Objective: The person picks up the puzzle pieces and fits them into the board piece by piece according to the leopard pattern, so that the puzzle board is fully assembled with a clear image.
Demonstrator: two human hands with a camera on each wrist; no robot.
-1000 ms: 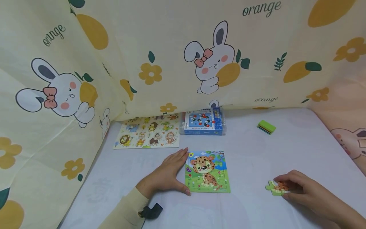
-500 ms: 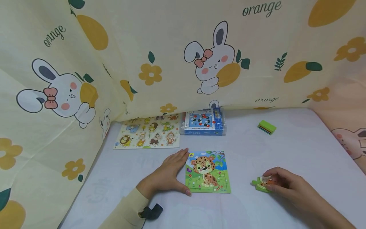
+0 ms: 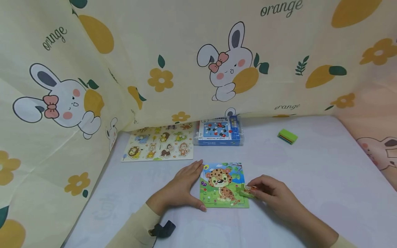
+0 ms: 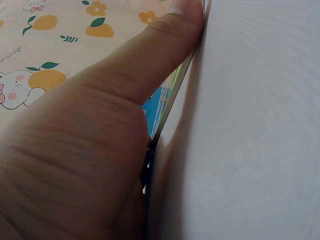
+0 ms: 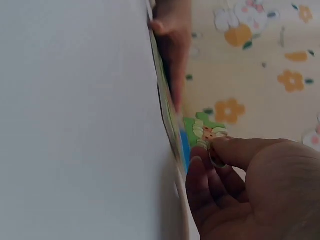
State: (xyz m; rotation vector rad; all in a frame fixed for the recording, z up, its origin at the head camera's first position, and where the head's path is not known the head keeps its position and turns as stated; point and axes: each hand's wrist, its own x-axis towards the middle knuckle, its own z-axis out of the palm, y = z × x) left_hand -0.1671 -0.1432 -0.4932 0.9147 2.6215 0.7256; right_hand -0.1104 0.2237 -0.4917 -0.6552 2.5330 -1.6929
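A puzzle board [image 3: 214, 199] with a spotted leopard cub on green and blue lies flat on the white table. My left hand [image 3: 180, 189] rests along its left edge, fingers and thumb spread, with the thumb at the near left corner. Between the thumb and fingers of my right hand [image 3: 273, 193] is a green puzzle piece [image 5: 205, 129] with orange spots and cream parts. That piece overlaps the board's right side in the head view; the right wrist view shows it tilted up. My fingers cover part of it.
Behind the board lie an animal picture board [image 3: 158, 144] and a blue box [image 3: 220, 132] in clear wrapping. A small green-topped block [image 3: 287, 136] with coloured layers sits at the back right. Patterned cloth [image 3: 173, 51] hangs at the back and sides.
My right hand has carried the puzzle piece leftward from the right side of the table to the board's right edge. The left hand stays at the board's left edge.
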